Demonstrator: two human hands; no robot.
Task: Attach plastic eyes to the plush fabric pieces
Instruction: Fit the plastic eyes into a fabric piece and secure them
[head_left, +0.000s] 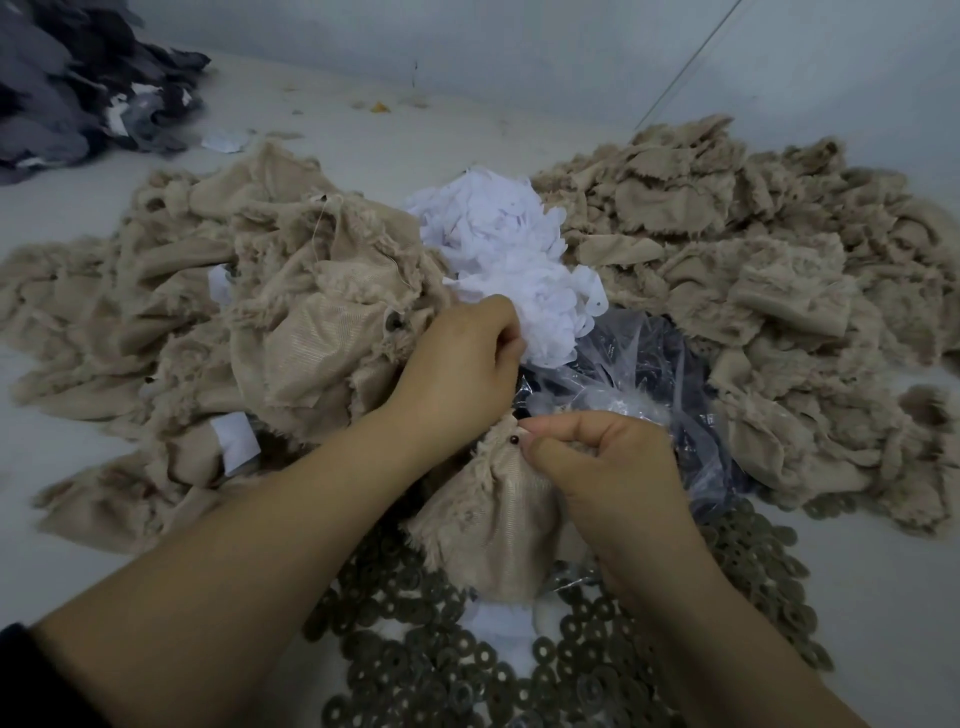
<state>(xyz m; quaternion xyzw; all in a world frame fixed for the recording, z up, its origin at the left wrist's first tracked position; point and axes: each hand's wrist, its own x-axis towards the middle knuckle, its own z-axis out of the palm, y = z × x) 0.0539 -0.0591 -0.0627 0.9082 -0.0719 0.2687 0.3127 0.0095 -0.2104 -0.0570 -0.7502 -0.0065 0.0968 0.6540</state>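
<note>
Beige plush pieces (488, 525), white scraps (498, 244), grey-brown washers (467, 665) (ring-shaped), dark grey pile (78, 88).

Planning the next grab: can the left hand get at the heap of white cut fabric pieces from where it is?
Probably yes. The left hand, fingers curled, already sits at the near edge of the heap of white cut fabric pieces, and nothing lies between them. The right hand is lower down, pinching the beige plush fabric piece.

The clear bag (644, 364) blurs its dark contents; the washers (467, 665) run off the bottom edge
</note>
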